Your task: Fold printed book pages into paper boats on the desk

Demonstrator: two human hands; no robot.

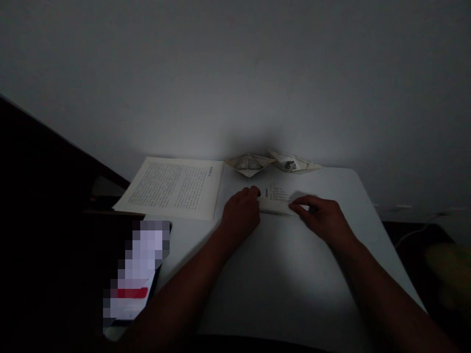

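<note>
A folded piece of printed paper (275, 200) lies on the white table between my hands, with a folded strip along its near edge. My left hand (242, 208) is closed at the paper's left end, its fingertips curled over it. At the right end, my right hand (320, 214) pinches the paper's edge between thumb and fingers. Just beyond stand two folded paper boats, one on the left (250, 165) and one on the right (294, 163), their ends touching or overlapping.
A stack of printed sheets (172, 189) lies at the table's back left. A phone with a lit, blurred screen (138, 274) rests at the left edge, beside my left forearm. The grey wall (235, 73) stands behind the white table (257, 279). The room is dim.
</note>
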